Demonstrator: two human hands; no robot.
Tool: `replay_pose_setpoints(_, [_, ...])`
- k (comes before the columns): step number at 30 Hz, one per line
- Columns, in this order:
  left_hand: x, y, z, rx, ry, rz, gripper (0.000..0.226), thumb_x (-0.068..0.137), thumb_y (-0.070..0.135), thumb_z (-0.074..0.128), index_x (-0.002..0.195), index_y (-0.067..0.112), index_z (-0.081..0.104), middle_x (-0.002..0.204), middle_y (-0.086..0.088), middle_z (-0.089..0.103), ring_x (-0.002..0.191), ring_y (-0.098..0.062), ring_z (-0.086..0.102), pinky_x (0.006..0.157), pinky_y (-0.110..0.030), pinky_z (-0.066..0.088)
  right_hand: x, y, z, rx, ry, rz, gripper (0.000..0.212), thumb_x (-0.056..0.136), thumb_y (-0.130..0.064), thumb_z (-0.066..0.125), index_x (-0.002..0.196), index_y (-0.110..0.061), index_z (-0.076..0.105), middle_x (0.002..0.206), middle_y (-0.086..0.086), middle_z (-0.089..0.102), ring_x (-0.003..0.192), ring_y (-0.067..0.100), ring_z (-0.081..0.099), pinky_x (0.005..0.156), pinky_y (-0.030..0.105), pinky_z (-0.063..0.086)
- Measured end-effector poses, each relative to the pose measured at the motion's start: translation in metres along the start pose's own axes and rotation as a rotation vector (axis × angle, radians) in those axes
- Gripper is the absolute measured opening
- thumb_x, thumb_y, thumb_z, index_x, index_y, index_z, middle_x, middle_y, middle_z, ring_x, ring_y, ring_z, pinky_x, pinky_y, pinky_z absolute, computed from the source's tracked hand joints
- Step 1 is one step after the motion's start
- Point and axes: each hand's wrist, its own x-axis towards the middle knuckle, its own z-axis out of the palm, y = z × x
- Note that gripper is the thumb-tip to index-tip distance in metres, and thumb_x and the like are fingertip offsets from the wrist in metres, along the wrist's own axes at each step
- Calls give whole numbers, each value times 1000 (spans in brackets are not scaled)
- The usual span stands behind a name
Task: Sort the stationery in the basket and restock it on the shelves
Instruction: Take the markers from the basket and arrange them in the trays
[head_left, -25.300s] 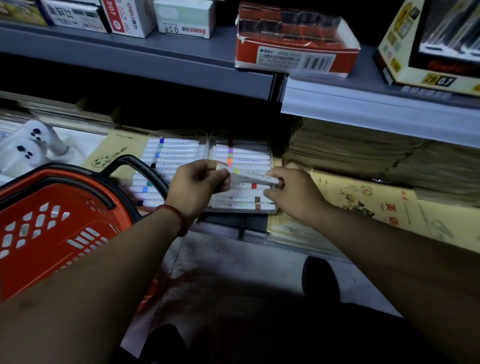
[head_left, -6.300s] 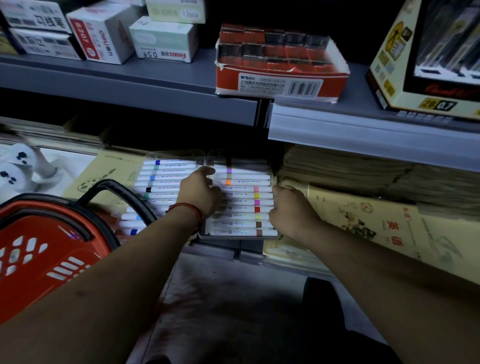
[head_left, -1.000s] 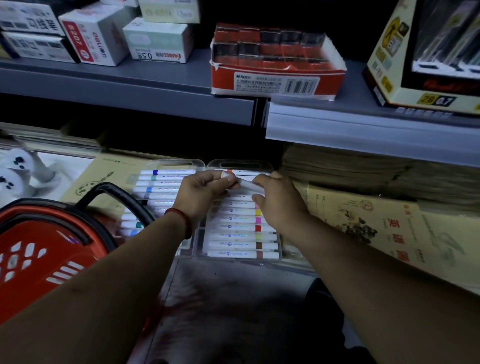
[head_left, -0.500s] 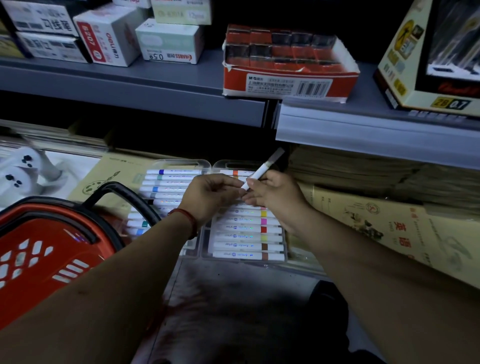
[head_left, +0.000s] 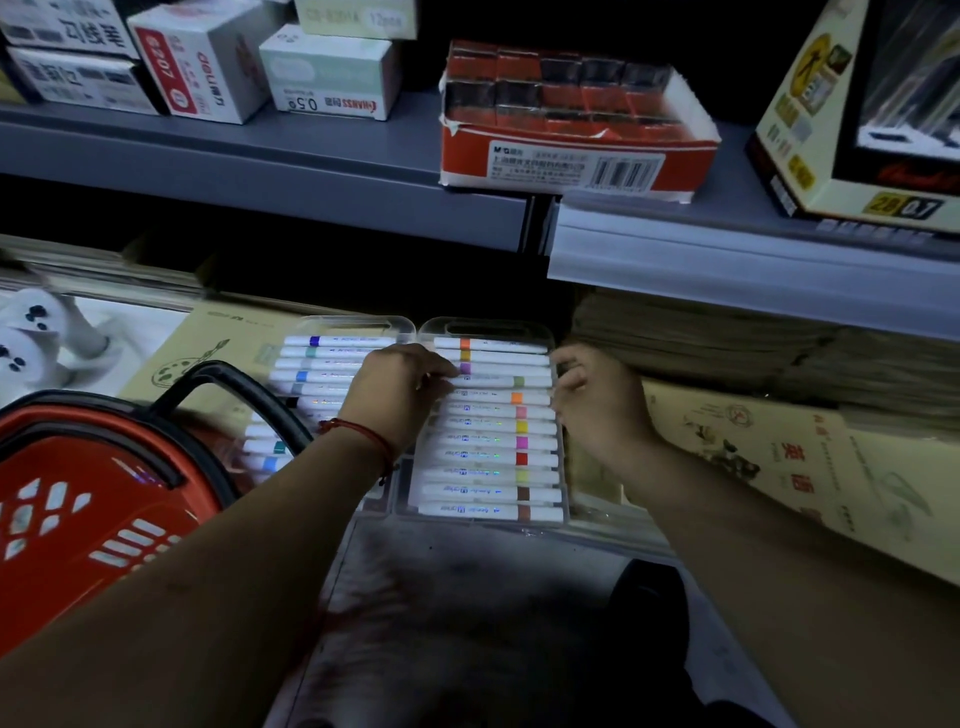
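Stationery being restocked now is a marker set. Upper shelf (head_left: 260, 156) is running across the far side, carrying boxed stock. Below it, yellow paper pads (head_left: 810, 467) are lying flat, with the set resting at centre.

Red basket (head_left: 104, 493) is sitting near left with its handle up; contents are not showing.

Marker case (head_left: 483, 327) is lying open as two halves side by side, cool colours left and warm colours right, rows running left-right.

Left hand (head_left: 395, 400) is reaching over the seam between the halves, fingertips lying on the left end of one marker. Thumb is hidden, so I cannot tell if it is pinching or only pressing.

Right hand (head_left: 597, 410) is sitting at the case's right edge. Its fingers are curling loosely just beside that marker's right end, not wrapping it, so it looks released.

Green-banded marker (head_left: 498, 382) is the change. Half a second ago both hands were holding it tilted up off the case. Now it is lying flat in the right half, fourth row from the far end, between the purple and orange ones.

Judging from that, this marker is getting seated and the right half is looking full. Next is probably pressing it level, closing the case, then going back to the basket.
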Motion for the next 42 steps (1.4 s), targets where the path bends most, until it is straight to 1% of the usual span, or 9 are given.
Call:
replay_pose_setpoints(4, [4,1,6,59,12,22,19,88,8,72,105,13,79,104,-6,75,96,-24,68,86,-25,49,-2,5,-1,-135,-47,-122,38,96,3,50,123,-13,72,118,7,65,94,14,63,64,-3,36])
replay_pose_setpoints(8, [6,2,8,77,13,33,19,87,5,72,103,11,80,104,-8,75,96,-25,68,85,-23,46,-6,8,-2,-238,-112,-153,42,96,3,54,133,-13,67,125,11,60,113,25,60,89,16,40])
replay_pose_setpoints(11, [5,-1,10,98,-3,52,20,84,-2,72,98,9,80,99,-10,75,91,-28,69,84,-32,54,-7,10,-3,-360,-181,-186,53,95,3,52,142,-18,57,125,11,54,114,27,58,93,23,44])
replay_pose_setpoints(17, [-5,-6,18,63,-93,-59,18,85,-7,69,96,4,62,97,1,56,78,-16,64,58,-36,58,-13,7,-12,-592,-365,-155,76,95,3,49,157,-37,29,140,9,47,122,30,55,94,39,52])
replay_pose_setpoints(21, [-7,4,15,175,-111,-44,27,87,7,70,113,10,76,118,-11,52,98,-26,58,92,-27,51,-11,9,-11,-523,-394,-124,76,95,3,49,157,-36,29,139,9,48,120,31,57,92,35,51])
replay_pose_setpoints(28, [-3,10,8,83,-4,-215,24,85,9,65,107,11,73,108,-14,68,95,-32,65,82,-31,51,-15,7,-9,-470,-339,-159,65,98,-4,47,157,-27,35,141,9,44,119,29,56,95,38,52])
replay_pose_setpoints(35, [0,11,11,-29,9,-332,40,90,14,64,130,17,65,118,-3,72,100,-25,69,91,-30,55,-15,-1,-3,-474,-332,-164,64,96,-4,52,156,-21,36,144,12,39,120,31,55,96,41,53])
replay_pose_setpoints(38, [5,10,13,-207,60,-430,26,90,10,69,115,14,70,103,-2,70,80,-19,69,69,-10,50,-15,-9,0,-564,-337,-140,64,95,-5,53,155,-19,35,148,14,34,120,34,56,94,42,54])
replay_pose_setpoints(42, [6,9,9,-434,50,-482,16,85,19,80,99,17,75,79,-3,64,60,-18,63,56,-23,54,-15,-16,2,-689,-355,-130,67,98,-8,50,159,-18,25,156,17,26,126,35,52,94,42,54])
